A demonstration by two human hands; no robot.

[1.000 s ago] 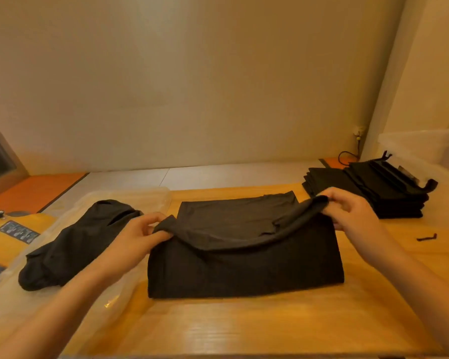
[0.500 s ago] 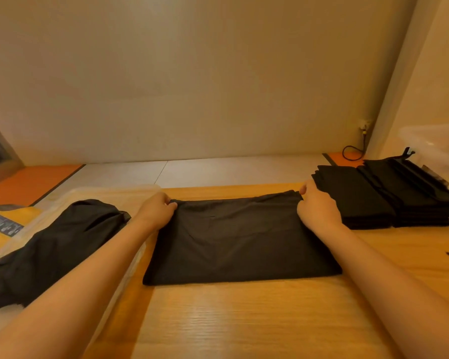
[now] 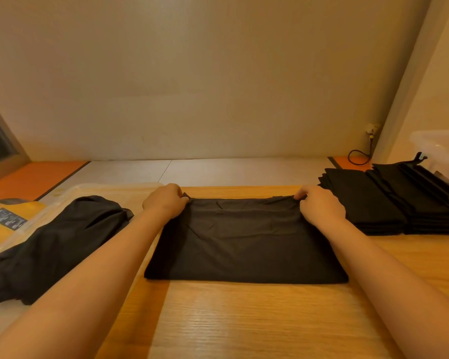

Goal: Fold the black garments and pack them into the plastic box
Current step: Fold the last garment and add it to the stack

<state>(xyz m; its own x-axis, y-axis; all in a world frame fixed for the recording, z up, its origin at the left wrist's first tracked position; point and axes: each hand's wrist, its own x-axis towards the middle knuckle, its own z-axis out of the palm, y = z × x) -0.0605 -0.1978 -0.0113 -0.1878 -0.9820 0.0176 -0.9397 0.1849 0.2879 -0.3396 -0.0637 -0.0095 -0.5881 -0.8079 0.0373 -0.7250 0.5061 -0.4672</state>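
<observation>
The left hand [image 3: 165,200] and right hand [image 3: 319,204], fingers curled, each pinch a far corner of the folded black garment [image 3: 244,242], which lies flat near the far edge of the table [image 3: 244,320]. A stack of folded garments [image 3: 389,203] sits at the right edge, touching the plastic box [image 3: 441,146]. A crumpled garment [image 3: 52,242] lies on a clear tray [image 3: 109,189] at the left edge.

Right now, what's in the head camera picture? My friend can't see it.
The left hand and right hand pinch the far corners of a folded black garment flat on a wooden table. A folded stack sits right of it, a crumpled garment left.
</observation>
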